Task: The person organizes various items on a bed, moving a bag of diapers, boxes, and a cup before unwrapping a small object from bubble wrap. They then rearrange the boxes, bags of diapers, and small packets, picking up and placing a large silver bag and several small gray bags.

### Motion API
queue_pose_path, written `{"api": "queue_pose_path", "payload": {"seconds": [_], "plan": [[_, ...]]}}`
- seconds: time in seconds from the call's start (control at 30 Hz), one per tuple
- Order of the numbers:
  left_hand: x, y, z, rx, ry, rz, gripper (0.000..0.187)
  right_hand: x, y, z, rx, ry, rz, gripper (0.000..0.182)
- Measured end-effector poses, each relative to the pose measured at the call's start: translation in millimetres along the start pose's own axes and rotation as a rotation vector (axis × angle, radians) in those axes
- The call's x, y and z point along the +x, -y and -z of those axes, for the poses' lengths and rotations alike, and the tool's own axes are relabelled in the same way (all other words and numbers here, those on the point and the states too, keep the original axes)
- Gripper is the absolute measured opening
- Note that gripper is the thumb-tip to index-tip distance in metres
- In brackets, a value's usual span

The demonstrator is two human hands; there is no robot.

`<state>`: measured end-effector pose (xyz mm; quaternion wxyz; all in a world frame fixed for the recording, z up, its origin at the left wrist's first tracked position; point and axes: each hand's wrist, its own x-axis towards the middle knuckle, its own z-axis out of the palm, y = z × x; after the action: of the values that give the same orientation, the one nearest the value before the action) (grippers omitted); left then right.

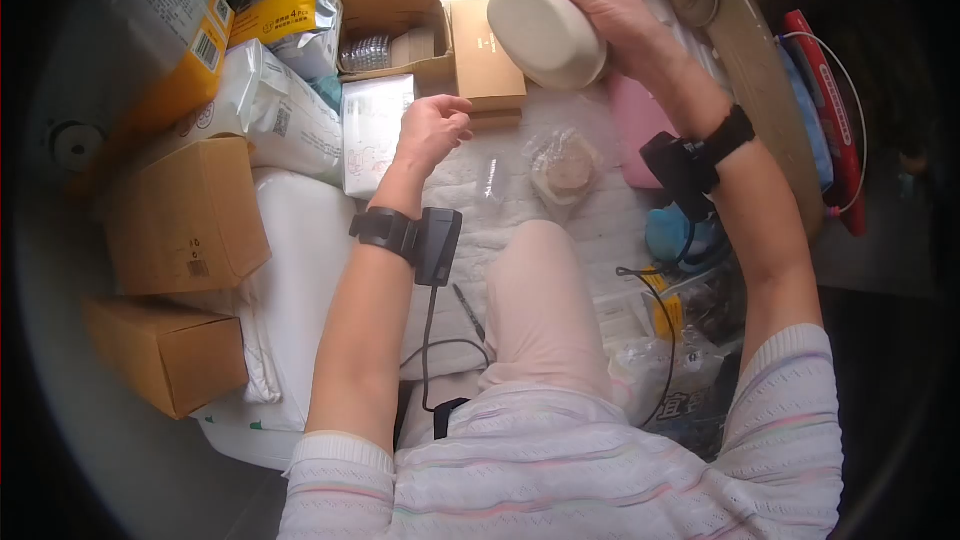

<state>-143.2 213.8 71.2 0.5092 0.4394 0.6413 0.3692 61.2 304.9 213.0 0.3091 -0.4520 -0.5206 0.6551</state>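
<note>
Head view, left hand: half open, fingers loosely curled beside the brown box.
Brown box: far, between the hands.
Cream oval object: far, right of centre, tilted.
Right hand: gripping that object's right side.

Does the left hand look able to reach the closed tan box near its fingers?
Probably yes: the left hand looks empty and close to the tan box, with nothing visible between them. The pale oval object in the right hand overlaps just the box's upper right.

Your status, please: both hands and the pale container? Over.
Right hand gripping pale container. Left hand loosely curled, near tan box. Round wrapped item nearby, apparently not blocking.
</note>
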Motion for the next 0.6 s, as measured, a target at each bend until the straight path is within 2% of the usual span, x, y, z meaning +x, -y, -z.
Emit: {"api": "queue_pose_path", "payload": {"seconds": [0.03,0.1,0.17,0.2,0.27,0.3,0.4,0.47,0.6], "plan": [[12,-6,7,0.003,-0.007,-0.065,0.023,30,-13,-6,0.05,-0.02,-0.034,0.042],[46,-9,26,0.263,-0.195,-0.147,0.02,83,-37,-18,0.053,-0.079,0.003,0.04],[80,-14,44,0.581,-0.233,-0.181,0.025,114,-54,-25,0.139,-0.109,-0.019,0.039],[99,-17,49,0.589,-0.239,-0.181,0.025,130,-62,-27,0.144,-0.119,-0.024,0.038],[132,-14,55,1.108,-0.159,-0.276,0.033,158,-81,-32,0.203,-0.112,-0.014,0.038],[139,-7,57,1.113,-0.166,-0.346,0.036,166,-91,-37,0.183,-0.094,-0.026,0.038],[161,1,58,1.166,-0.116,-0.283,0.031,187,-109,-53,0.407,-0.214,-0.043,0.035],[174,4,54,1.262,-0.02,-0.151,0.028,204,-113,-61,0.407,-0.224,-0.04,0.035],[188,21,42,1.234,-0.122,-0.176,0.038,230,-125,-68,0.357,-0.243,-0.031,0.039]]}}
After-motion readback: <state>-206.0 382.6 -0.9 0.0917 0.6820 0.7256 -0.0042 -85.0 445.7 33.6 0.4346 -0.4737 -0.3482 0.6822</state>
